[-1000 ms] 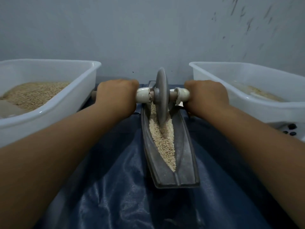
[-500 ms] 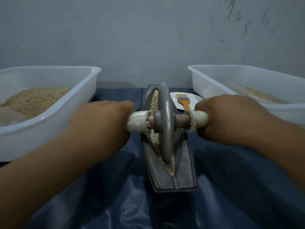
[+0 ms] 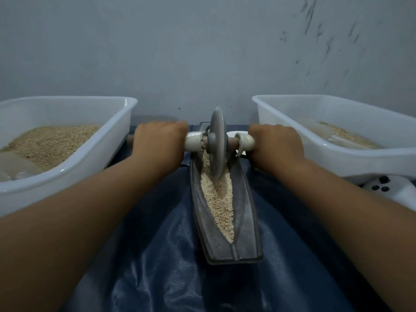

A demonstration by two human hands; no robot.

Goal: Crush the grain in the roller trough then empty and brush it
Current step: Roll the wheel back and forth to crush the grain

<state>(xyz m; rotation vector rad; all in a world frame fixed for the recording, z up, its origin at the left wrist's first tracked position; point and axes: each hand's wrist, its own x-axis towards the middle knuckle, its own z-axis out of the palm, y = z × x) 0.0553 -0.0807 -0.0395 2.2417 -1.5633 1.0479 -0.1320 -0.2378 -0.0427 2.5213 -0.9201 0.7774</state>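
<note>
A long grey metal trough (image 3: 246,230) lies lengthwise on a dark blue cloth in the middle. Pale crushed grain (image 3: 219,203) fills its groove. A grey roller disc (image 3: 217,143) stands upright in the far half of the trough, on an axle with white handle sleeves. My left hand (image 3: 158,144) grips the left handle and my right hand (image 3: 275,145) grips the right one. Both arms reach forward. The trough's far end is hidden behind the disc.
A white tub (image 3: 74,167) on the left holds whole grain. Another white tub (image 3: 351,163) on the right holds a little grain. A white device with dark buttons (image 3: 382,186) lies beside it. A small white plate's edge (image 3: 234,133) peeks behind the axle. A grey wall stands close behind.
The roller went from the far end toward me half a second ago, then back to the far half now. Both hands moved with it, and the plate with the brush is covered again.
</note>
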